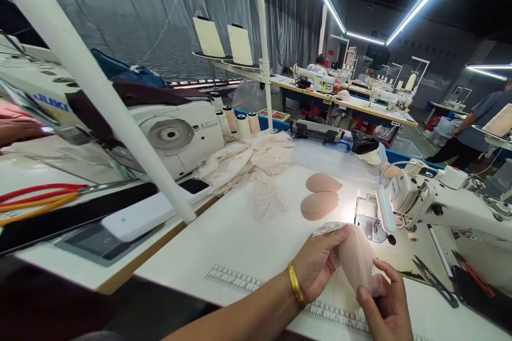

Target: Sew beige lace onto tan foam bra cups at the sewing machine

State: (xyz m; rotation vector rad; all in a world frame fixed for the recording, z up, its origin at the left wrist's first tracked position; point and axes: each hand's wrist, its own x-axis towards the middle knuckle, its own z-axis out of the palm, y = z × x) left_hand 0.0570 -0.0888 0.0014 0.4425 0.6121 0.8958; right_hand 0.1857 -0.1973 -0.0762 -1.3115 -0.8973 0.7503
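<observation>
Between my two hands I hold a pale pink bra cup covered with thin lace fabric (357, 258), in front of the sewing machine. My left hand (320, 264), with a gold bracelet at the wrist, pinches its upper left edge. Thumb and fingers of my right hand (386, 298) grip the lower right edge. Two beige bra cups (320, 206) lie side by side on the white table beyond my hands. The lit needle plate of the sewing machine (370, 218) sits just past the held piece.
Cream lace pieces (268, 160) are heaped at the back left. Thread snips (436, 279), a white pen (440, 250) and red-handled tweezers (474, 274) lie at right. A white pole (96, 96) crosses the left side. A person (486, 122) stands at far right; another's hand (18, 130) shows at far left.
</observation>
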